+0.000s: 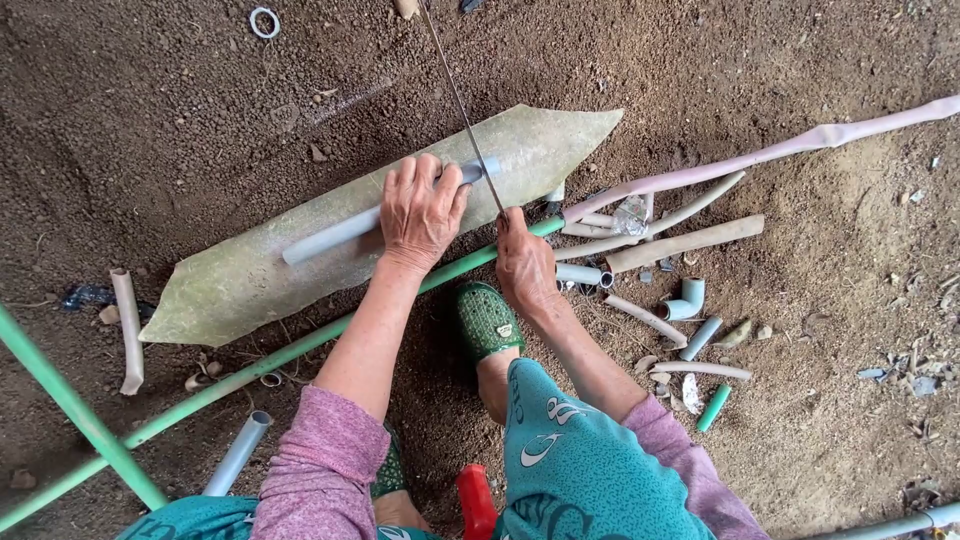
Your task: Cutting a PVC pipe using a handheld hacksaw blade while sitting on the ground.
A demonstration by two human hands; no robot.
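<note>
pressing the grey pipe (pixel 345 230) under flat, closed fingers is the left hand (pixel 420 210). right hand (pixel 523 262) grips the saw blade (pixel 462 105), which crosses the pipe beside those fingertips.

Grey pipe (pixel 330 236) — green slipper (pixel 486 320)

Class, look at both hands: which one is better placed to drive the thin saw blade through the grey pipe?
Likely the right hand: it grips the thin metal saw blade, while the left hand pins the grey plastic pipe.

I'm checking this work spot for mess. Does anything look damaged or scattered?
Yes. Cut pipe offcuts and an elbow fitting lie strewn on the dirt right of the right hand; a flattened pinkish hose sprawls across them.
</note>
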